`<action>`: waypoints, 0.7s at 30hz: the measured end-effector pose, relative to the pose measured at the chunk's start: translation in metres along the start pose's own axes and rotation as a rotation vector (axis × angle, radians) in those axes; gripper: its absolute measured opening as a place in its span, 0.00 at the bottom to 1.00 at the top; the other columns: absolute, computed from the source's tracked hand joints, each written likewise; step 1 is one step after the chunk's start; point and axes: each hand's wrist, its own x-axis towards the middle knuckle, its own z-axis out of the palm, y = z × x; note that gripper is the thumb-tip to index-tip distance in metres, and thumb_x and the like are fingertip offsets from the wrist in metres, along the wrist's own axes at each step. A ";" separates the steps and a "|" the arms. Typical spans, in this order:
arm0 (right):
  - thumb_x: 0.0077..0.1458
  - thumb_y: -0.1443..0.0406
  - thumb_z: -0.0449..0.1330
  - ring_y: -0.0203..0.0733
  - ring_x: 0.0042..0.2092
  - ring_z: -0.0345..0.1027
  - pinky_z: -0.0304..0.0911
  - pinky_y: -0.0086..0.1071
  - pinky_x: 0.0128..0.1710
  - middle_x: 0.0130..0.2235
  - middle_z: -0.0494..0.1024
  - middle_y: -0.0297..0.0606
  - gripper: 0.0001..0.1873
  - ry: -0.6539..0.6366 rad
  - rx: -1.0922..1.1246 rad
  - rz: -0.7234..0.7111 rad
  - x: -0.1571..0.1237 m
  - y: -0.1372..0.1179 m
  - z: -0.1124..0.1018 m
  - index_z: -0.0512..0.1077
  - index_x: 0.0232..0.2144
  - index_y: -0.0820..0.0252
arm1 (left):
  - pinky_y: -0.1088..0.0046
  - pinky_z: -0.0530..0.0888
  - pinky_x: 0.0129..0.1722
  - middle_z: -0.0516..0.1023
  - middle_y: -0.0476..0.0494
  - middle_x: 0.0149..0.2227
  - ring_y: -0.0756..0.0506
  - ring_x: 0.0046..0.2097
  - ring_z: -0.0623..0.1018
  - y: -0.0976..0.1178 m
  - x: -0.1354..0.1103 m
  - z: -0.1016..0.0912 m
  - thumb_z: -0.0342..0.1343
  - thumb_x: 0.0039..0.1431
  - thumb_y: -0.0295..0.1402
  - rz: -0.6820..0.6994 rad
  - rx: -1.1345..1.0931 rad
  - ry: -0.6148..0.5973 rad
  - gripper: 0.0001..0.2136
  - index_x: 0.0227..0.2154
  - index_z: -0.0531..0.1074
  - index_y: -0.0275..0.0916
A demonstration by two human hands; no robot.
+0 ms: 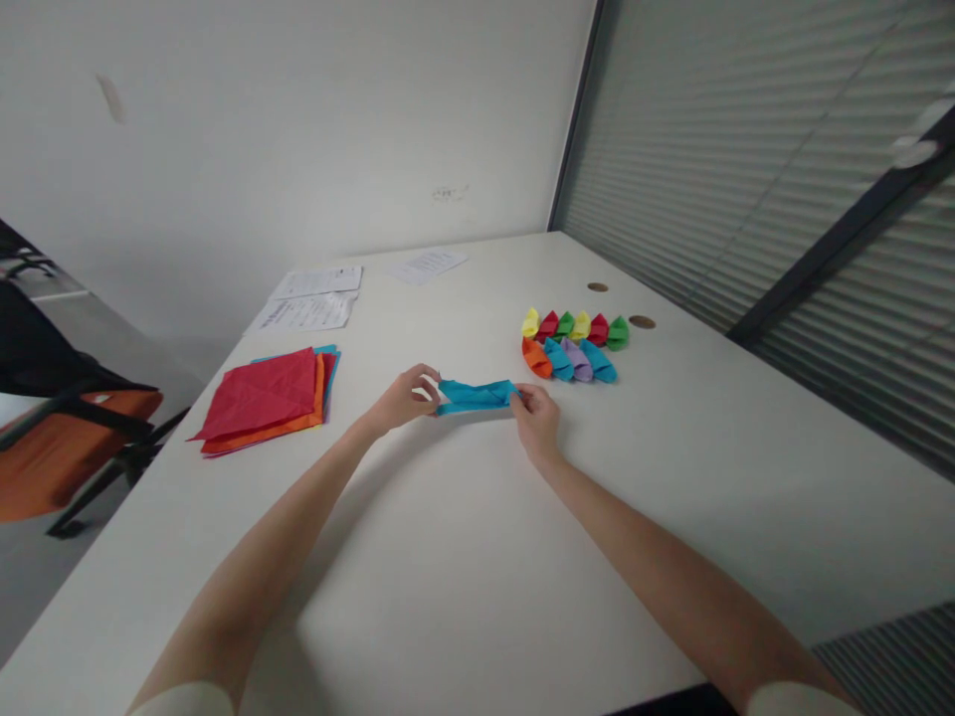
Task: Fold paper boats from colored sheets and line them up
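Note:
A strip of folded blue paper or thin cloth (477, 396) stretches between my two hands, just above the white table. Its left end is pinched by my left hand (409, 400), with thumb and fingers at the edge. My right hand (537, 416) grips the other end, fingers closed on it. To the right of my right hand lie several small folded pieces in two rows: the back row (581, 326) is yellow, red and green, the front row (561, 360) orange, blue and purple. The piece I hold looks like the same kind of soft sheet.
Left of my hands lies a stack of coloured square sheets (261, 398), red on top. Printed papers (309, 310) rest at the table's far left, another (429, 265) near the wall. An orange chair (75, 447) stands at left. Blinds (746, 149) line the right; the white table (477, 557) has two holes.

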 end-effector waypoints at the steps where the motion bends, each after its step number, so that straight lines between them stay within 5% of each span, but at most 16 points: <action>1: 0.48 0.54 0.63 0.40 0.32 0.69 0.66 0.34 0.32 0.31 0.76 0.38 0.15 -0.011 -0.019 -0.022 0.001 0.001 -0.001 0.74 0.32 0.60 | 0.73 0.77 0.29 0.74 0.49 0.33 0.52 0.26 0.77 -0.001 0.000 0.000 0.66 0.43 0.29 0.016 0.041 -0.003 0.23 0.45 0.69 0.38; 4: 0.49 0.56 0.62 0.39 0.32 0.69 0.66 0.33 0.32 0.33 0.76 0.39 0.13 -0.035 -0.062 -0.071 0.004 0.002 -0.004 0.75 0.32 0.59 | 0.75 0.77 0.29 0.74 0.43 0.42 0.52 0.29 0.77 -0.004 -0.001 0.002 0.65 0.44 0.29 0.074 0.200 0.014 0.26 0.50 0.70 0.41; 7: 0.49 0.56 0.62 0.39 0.32 0.70 0.66 0.34 0.32 0.33 0.75 0.39 0.12 -0.045 -0.075 -0.074 0.005 0.003 -0.005 0.75 0.32 0.59 | 0.72 0.78 0.33 0.73 0.39 0.47 0.50 0.32 0.78 -0.007 -0.001 0.006 0.63 0.47 0.29 0.124 0.327 0.042 0.17 0.43 0.76 0.40; 10: 0.49 0.57 0.62 0.38 0.31 0.69 0.66 0.33 0.31 0.33 0.75 0.38 0.12 -0.082 -0.083 -0.076 0.005 0.003 -0.004 0.75 0.31 0.59 | 0.73 0.78 0.35 0.73 0.38 0.49 0.48 0.36 0.79 -0.011 0.000 0.009 0.60 0.48 0.28 0.139 0.405 0.089 0.18 0.45 0.76 0.40; 16: 0.51 0.56 0.61 0.38 0.31 0.69 0.65 0.32 0.29 0.33 0.75 0.39 0.13 -0.168 -0.121 -0.097 0.003 0.000 -0.002 0.76 0.31 0.59 | 0.72 0.76 0.36 0.81 0.44 0.35 0.46 0.36 0.79 -0.015 -0.001 0.015 0.56 0.48 0.25 0.082 0.510 -0.038 0.17 0.43 0.77 0.39; 21: 0.52 0.57 0.60 0.39 0.31 0.69 0.64 0.32 0.28 0.34 0.75 0.39 0.12 -0.184 -0.147 -0.126 0.003 -0.003 -0.001 0.76 0.31 0.59 | 0.71 0.74 0.34 0.82 0.44 0.34 0.45 0.33 0.79 -0.016 -0.004 0.022 0.59 0.49 0.34 0.048 0.580 -0.003 0.13 0.39 0.78 0.40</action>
